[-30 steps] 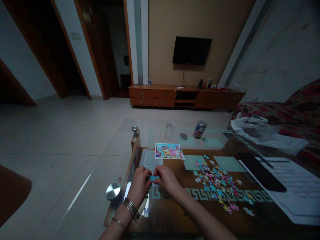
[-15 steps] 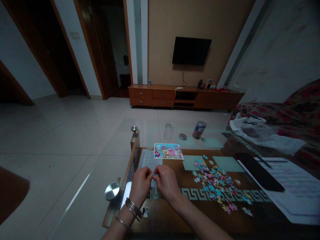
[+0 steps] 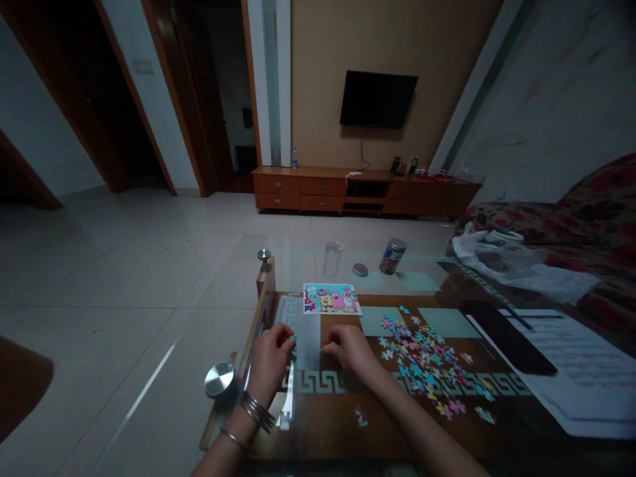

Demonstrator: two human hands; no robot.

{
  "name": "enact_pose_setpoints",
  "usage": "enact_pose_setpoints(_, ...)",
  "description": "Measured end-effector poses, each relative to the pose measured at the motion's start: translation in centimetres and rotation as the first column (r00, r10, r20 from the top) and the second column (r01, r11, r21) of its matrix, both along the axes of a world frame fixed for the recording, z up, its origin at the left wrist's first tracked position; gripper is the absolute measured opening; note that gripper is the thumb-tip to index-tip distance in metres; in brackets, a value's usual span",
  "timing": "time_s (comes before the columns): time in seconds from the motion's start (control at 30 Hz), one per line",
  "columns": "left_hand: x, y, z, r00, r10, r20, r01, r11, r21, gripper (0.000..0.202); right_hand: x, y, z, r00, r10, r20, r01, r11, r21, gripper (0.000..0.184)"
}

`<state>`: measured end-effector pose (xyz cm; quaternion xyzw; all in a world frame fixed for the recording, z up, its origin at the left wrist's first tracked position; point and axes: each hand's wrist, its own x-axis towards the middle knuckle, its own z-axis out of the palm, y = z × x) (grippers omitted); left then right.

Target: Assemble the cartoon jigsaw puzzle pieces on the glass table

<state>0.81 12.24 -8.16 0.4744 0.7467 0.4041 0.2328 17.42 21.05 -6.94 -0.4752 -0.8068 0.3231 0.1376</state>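
Note:
My left hand, with bangles at the wrist, rests on the glass table near its left edge, fingers pinched on a small blue puzzle piece. My right hand lies a short way to the right with its fingers curled together; what they hold is too small to make out. A heap of loose coloured puzzle pieces is spread to the right of my right hand. A cartoon reference picture lies just beyond both hands. One stray piece sits near my right forearm.
A clear glass, a round lid and an open tin can stand at the table's far end. A dark flat object and printed papers lie to the right, beside a sofa with a plastic bag. Metal knobs mark the table's left corners.
My hands were pressed together over a blue piece; now they have drawn apart, the left toward the table's edge, the right toward the heap. The view has shifted slightly.

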Motion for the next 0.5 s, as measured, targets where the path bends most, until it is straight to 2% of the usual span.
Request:
enact_pose_setpoints(0.1, -0.6, 0.0, -0.6, 0.996, -0.007, 0.088, 0.007, 1.000, 0.003, 0.006, 0.7, 0.2, 0.2, 0.995, 0.038, 0.090, -0.054, 0.983, 0.174, 0.009)
enact_pose_setpoints(0.2, -0.8, 0.0, -1.1, 0.987, -0.012, 0.159, 0.011, 1.000, 0.008, 0.006, 0.3, -0.3, 0.3, 0.995, 0.088, 0.051, -0.099, 0.950, 0.295, 0.014)
enact_pose_setpoints(0.3, -0.6, 0.2, -1.6, 0.974, -0.021, 0.227, 0.016, 1.000, 0.024, 0.006, -0.8, -1.6, 0.3, 0.973, 0.223, -0.054, -0.195, 0.926, 0.325, 0.026)
enact_pose_setpoints(0.37, -0.4, 0.3, -1.8, 0.962, -0.031, 0.270, 0.021, 0.999, 0.039, 0.006, -1.6, -2.6, 0.2, 0.952, 0.299, -0.066, -0.260, 0.903, 0.343, 0.029)
enact_pose_setpoints(0.5, -0.3, 0.2, -2.1, 0.942, -0.039, 0.334, 0.022, 0.998, 0.053, 0.006, -2.5, -3.6, 0.1, 0.946, 0.325, -0.004, -0.301, 0.882, 0.362, 0.020)
